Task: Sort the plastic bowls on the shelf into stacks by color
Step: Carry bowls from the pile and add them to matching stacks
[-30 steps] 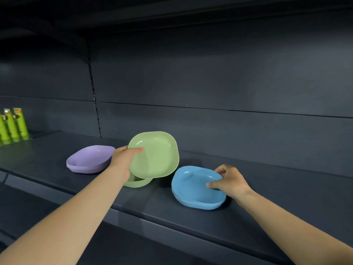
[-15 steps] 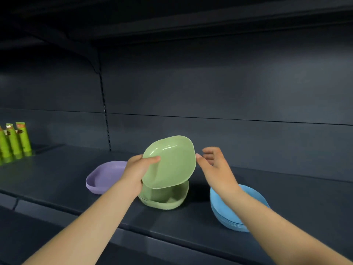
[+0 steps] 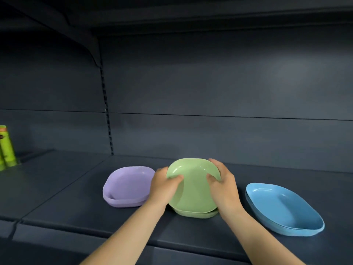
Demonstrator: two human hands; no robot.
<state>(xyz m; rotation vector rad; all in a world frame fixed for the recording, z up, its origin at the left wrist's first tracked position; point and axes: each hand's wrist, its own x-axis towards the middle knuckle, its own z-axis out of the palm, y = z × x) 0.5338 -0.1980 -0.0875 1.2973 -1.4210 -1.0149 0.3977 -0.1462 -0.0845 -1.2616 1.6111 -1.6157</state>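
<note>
A green bowl [image 3: 193, 186] is tilted toward me on top of another green bowl [image 3: 196, 214] that rests on the dark shelf [image 3: 66, 197]. My left hand [image 3: 164, 185] grips its left rim and my right hand [image 3: 222, 186] grips its right rim. To the left sit purple bowls [image 3: 128, 186], nested in a stack. To the right lies a stack of blue bowls [image 3: 284, 209].
Green tube-shaped packages [image 3: 6, 148] stand at the far left of the shelf. The shelf's back panel rises behind the bowls, and another shelf overhangs above. A slotted upright [image 3: 107, 115] runs down the back wall.
My right hand has left the blue stack and taken the green bowl's right rim. The green bowl has come down onto the lower green bowl. The view has shifted left.
</note>
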